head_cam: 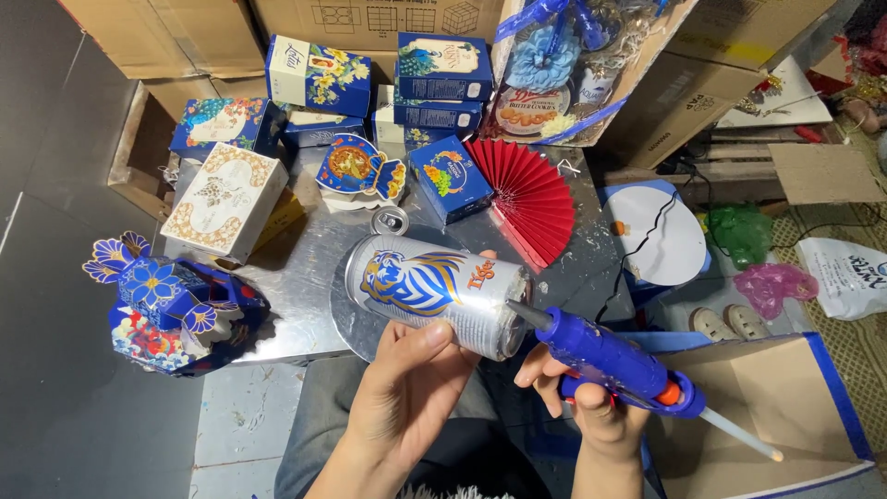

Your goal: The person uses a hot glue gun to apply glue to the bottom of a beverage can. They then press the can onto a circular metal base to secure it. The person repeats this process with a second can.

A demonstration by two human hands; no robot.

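My left hand [407, 388] grips a silver drink can [434, 291] with a blue tiger picture, held on its side above my lap. My right hand [591, 407] holds a blue hot glue gun [614, 360] with a white glue stick poking out behind. The gun's metal nozzle touches the can's bottom rim at the right end.
A metal table [305, 268] carries several blue and white gift boxes [222, 199], a red paper fan [531, 199], a small can [389, 220] and a blue flower-patterned box [176, 310]. Cardboard cartons [166, 32] stand behind. A wrapped gift basket [564, 65] leans at the back. A blue-edged cardboard box [785, 397] sits at right.
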